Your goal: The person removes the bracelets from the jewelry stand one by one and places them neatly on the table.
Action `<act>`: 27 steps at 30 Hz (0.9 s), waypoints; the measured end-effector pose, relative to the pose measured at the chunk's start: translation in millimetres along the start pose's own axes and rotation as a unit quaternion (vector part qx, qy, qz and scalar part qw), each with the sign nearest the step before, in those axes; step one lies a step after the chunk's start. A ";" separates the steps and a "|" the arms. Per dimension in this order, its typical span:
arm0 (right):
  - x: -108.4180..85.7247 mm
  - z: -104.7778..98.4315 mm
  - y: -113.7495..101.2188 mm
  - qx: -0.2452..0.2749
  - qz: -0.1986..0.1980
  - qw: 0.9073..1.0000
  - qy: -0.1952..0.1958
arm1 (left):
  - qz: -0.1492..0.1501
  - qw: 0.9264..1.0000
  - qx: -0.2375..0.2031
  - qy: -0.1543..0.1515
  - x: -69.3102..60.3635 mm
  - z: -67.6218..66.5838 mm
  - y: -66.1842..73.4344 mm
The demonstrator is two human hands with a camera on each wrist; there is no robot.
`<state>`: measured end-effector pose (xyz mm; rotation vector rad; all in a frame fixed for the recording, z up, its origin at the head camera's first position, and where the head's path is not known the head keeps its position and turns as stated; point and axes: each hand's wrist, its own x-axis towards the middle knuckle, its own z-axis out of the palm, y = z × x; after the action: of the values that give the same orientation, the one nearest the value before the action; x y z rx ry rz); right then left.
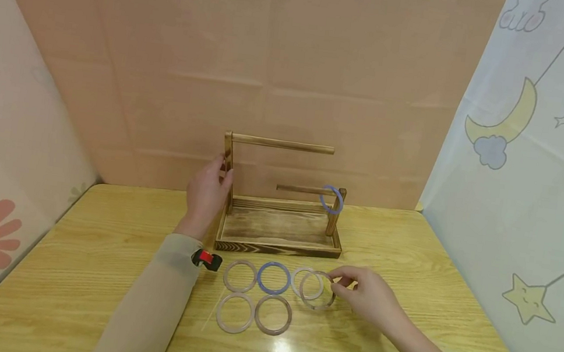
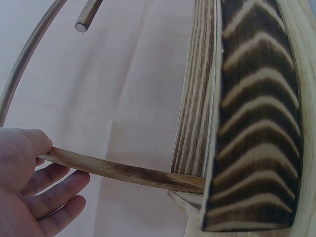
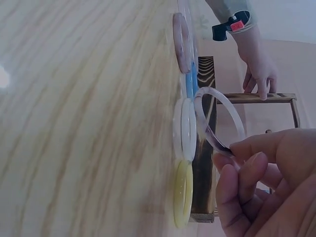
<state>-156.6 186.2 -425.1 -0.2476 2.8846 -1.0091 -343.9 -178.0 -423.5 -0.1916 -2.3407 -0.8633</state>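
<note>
My left hand (image 1: 208, 190) pinches the tall left post (image 1: 228, 159) of a brown wooden rack between thumb and fingers; the left wrist view shows this grip on the post (image 2: 128, 173). Above the table, my right hand (image 1: 370, 295) pinches a translucent bangle with dark brown patches (image 3: 211, 91) by its edge. In the head view that bangle overlaps a white bangle (image 1: 308, 269). Beside it lie a blue bangle (image 1: 272, 293) and a pinkish-brown one (image 1: 226, 275). A pale bangle (image 1: 233, 331) and a brownish bangle (image 1: 271, 332) form a nearer row.
Another blue bangle (image 1: 340, 204) hangs on the rack's lower bar (image 1: 298, 189), near the short right post. The upper bar (image 1: 286, 144) reaches right from the tall post, above the tray base (image 1: 278, 251). A yellow bangle (image 3: 182, 192) lies near the white one in the right wrist view.
</note>
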 end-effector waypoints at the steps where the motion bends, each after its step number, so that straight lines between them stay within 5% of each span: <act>1: -0.6 0.5 1.0 0.002 0.001 1.000 -0.004 | -0.001 1.000 -0.002 -0.001 -0.1 0.1 -0.2; 27: -5.1 5.2 15.5 0.027 -0.018 0.997 -0.076 | -0.005 1.000 -0.012 -0.009 0.6 0.9 -0.9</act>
<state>-152.9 195.9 -438.8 -0.3577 2.7213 -1.0242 -345.1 -178.2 -424.1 -0.1997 -2.3497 -0.8986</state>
